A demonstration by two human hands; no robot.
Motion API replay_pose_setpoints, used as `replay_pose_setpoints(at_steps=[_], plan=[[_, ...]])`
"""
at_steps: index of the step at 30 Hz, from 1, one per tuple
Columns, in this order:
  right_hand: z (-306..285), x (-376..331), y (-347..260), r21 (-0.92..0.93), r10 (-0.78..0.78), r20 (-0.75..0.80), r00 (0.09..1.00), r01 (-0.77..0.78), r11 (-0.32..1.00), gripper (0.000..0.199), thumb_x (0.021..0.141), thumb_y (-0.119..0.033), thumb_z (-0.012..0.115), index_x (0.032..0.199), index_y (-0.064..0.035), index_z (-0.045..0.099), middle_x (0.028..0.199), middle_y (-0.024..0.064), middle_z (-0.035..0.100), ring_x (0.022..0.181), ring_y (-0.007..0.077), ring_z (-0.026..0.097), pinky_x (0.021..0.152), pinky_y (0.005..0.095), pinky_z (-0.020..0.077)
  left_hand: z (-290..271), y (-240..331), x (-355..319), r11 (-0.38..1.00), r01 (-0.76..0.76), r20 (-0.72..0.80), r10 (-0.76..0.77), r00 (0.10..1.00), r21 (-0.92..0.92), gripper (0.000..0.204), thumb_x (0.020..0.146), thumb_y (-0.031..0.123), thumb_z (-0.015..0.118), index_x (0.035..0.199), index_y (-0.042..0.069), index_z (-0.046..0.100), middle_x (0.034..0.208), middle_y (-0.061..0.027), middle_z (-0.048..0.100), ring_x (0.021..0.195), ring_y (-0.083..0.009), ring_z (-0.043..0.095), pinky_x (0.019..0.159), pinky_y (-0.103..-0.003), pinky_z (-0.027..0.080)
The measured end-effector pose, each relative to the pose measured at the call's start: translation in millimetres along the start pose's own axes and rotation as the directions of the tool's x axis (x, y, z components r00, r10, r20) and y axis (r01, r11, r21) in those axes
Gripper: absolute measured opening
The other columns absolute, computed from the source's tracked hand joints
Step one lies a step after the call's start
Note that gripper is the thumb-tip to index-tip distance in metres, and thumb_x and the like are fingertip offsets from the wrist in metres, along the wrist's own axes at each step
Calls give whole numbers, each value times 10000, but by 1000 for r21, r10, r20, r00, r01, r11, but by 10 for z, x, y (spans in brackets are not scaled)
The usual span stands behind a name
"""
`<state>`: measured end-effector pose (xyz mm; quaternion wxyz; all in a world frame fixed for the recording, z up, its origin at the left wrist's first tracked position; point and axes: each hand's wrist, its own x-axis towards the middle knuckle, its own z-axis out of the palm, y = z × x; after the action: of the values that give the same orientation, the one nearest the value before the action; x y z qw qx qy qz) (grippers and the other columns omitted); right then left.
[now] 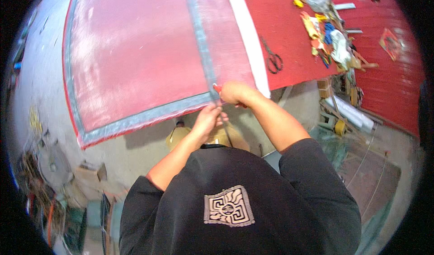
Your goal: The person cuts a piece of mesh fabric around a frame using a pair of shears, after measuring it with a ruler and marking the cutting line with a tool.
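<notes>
A grey frame [149, 111] lies on the red-covered table, with a thin, see-through sheet [135, 51] over it. At its near edge, where a grey crossbar [203, 47] meets the front bar, my right hand [237, 93] is closed around a small red-handled tool [218, 88]. Its working tip is too blurred to make out. Just below, the fingers of my left hand [210, 119] pinch together beside a thin dark cord [228, 135] that hangs down from the edge. My fingers partly hide where the cord runs.
Black scissors [274, 62] lie on the red tabletop [289, 38], right of a white strip [248, 33]. Farther right is a pile of gloves and rags [332, 38]. Glass sheets [337, 148] lean low at the right. Clutter and a box [90, 170] sit on the floor at left.
</notes>
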<state>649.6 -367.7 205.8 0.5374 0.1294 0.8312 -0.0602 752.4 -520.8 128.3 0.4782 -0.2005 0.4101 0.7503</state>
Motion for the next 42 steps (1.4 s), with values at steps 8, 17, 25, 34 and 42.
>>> replay_pose_setpoints(at_steps=[8, 17, 25, 34, 42], plan=[[-28, 502, 2383, 252, 161, -703, 693, 31, 967, 486, 997, -465, 629, 1226, -45, 714, 1165, 287, 746, 1130, 454, 718, 991, 578, 547, 107, -48, 149, 998, -61, -256, 55, 965, -16, 306, 1124, 232, 522, 1342, 44, 625, 961, -30, 720, 889, -180, 748, 721, -299, 537], [-139, 939, 3261, -13, -136, -874, 466, 258, 966, 519, 959, -260, 773, 1416, -74, 613, 1339, 196, 656, 1271, 413, 607, 1086, 523, 509, 143, -322, 203, 974, -219, -431, 177, 885, -49, 189, 1117, 210, 542, 1160, 55, 643, 821, -17, 643, 753, -189, 699, 702, -323, 583], [-90, 1156, 3048, 264, 116, -761, 639, 141, 954, 529, 974, -274, 777, 1384, -9, 574, 1335, 245, 660, 1273, 428, 638, 1066, 516, 532, -16, -280, 67, 902, -131, -518, 350, 781, 412, 350, 1087, 193, 580, 1365, -7, 649, 863, -40, 672, 720, -180, 688, 675, -324, 571], [-98, 1353, 3476, 235, 31, -672, 740, 174, 956, 455, 989, -371, 672, 1114, 67, 686, 1141, 299, 751, 1161, 475, 709, 992, 549, 549, -108, -466, 357, 597, 17, -409, 529, 744, 802, 377, 995, 272, 651, 1248, 6, 738, 931, -156, 797, 803, -253, 779, 799, -430, 606], [303, 9, 2881, 227, -242, -730, 639, 561, 796, 444, 971, -393, 748, 1201, -15, 710, 936, 145, 757, 855, 237, 743, 798, 408, 564, 20, -618, 622, 560, 47, -495, 685, 534, 827, 372, 1003, 330, 677, 1172, 10, 765, 981, -165, 795, 877, -305, 769, 813, -438, 591]])
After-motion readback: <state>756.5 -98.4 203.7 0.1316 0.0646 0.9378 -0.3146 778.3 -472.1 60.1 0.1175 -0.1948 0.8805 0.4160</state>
